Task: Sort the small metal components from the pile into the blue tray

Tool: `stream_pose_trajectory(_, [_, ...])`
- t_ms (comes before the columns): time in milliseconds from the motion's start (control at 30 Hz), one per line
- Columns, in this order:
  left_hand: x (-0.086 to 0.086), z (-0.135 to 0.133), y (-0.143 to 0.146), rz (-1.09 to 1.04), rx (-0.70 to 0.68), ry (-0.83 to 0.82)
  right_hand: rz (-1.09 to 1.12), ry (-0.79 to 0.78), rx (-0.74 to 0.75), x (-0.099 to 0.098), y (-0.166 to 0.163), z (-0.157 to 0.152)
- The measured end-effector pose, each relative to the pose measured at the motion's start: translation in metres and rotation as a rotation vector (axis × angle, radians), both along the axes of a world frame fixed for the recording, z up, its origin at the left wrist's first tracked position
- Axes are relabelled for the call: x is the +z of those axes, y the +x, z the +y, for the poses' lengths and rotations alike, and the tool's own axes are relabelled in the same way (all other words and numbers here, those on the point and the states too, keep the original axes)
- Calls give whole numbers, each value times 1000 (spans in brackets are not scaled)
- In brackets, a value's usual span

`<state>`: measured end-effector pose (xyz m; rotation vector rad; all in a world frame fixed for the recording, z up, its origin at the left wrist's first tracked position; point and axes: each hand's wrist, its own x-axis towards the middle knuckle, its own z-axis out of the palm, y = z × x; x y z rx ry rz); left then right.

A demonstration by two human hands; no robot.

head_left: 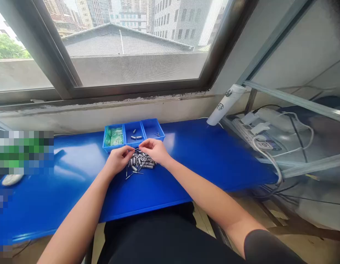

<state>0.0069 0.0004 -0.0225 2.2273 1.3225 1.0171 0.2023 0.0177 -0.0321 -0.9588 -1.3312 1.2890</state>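
Observation:
A pile of small grey cylindrical parts with thin wire leads (141, 162) lies on the blue table (200, 157). My left hand (119, 159) and my right hand (156, 150) meet just above the pile, fingers pinched together on a small part I cannot make out clearly. Behind them stands a blue three-compartment tray (159, 136): green pieces in the left bin, a few grey parts in the middle, one or two in the right.
A white tumbler (225, 104) leans at the table's back right corner. A power strip with plugs and white cables (258, 135) sits on the right-hand shelf. A white object (11, 179) lies at the far left. A window runs behind the table.

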Motion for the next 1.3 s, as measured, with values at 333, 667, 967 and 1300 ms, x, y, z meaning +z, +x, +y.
stream_pose_trajectory(333, [0,1,2,0,9,-12,-35,45,8,5,-2,-5])
stream_pose_trajectory(667, [-1,-3,8,-42,-18,-40,-11,17,17,4,-2,-3])
stream_pose_trajectory(967, [-1,-1,12,-27,30,-11,-31,48,-6,4,-1,-3])
stream_pose_trajectory(1300, [-6,0,9,-81,80,1,51,-82,8,10,-6,-7])
